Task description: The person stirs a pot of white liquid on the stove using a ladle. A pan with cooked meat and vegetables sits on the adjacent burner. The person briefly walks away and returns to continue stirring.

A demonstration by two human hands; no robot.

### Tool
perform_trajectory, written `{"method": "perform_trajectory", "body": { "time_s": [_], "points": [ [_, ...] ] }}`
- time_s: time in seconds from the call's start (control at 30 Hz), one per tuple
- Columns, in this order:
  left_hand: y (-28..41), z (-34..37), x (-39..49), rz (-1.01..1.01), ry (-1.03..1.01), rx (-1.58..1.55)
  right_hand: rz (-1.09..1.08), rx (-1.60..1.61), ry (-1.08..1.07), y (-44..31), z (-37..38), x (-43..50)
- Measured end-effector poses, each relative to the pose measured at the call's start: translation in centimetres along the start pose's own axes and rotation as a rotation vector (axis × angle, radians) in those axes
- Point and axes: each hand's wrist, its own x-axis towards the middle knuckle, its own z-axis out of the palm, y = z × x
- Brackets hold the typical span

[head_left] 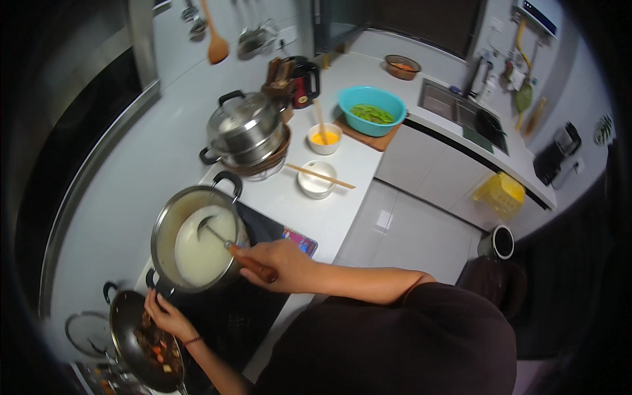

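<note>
In my right hand point(284, 266) is the wooden handle of a ladle point(254, 264). Its metal bowl dips into pale, milky liquid point(197, 256) inside a deep steel pot point(163, 232) on the black cooktop point(217, 326). My left hand point(170, 318) grips the black side handle point(157, 282) of that pot at its near-left side. Just below this hand, a dark wok point(126, 335) holds brown food with orange and pale pieces. The hand partly covers the wok's rim.
On the counter point(340, 217) are a phone point(300, 240), a white bowl point(316, 183) with chopsticks across it, a bowl of yellow liquid point(325, 148), a lidded steamer point(244, 128) and a turquoise basin point(373, 128) of greens. A glass lid point(81, 333) stands beside the wok.
</note>
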Motion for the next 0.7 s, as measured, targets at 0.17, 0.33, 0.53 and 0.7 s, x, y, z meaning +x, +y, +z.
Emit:
{"method": "perform_trajectory", "body": {
  "time_s": [0.17, 0.33, 0.53, 0.7],
  "points": [
    [0.6, 0.0, -0.1, 0.014, 0.004, -0.002, 0.053, -0.056, -0.046, -1.9, -1.9, 0.1],
    [1.3, 0.0, -0.6, -0.007, 0.017, -0.011, 0.042, -0.103, -0.073, -3.7, -2.6, 0.3],
    [2.0, 0.2, -0.9, -0.067, 0.029, -0.06, 0.051, -0.08, -0.141, -4.8, -2.2, 0.6],
    [2.3, 0.3, -1.1, -0.084, 0.046, -0.091, 0.007, -0.023, -0.134, -4.5, -0.6, 0.7]
  ]
}}
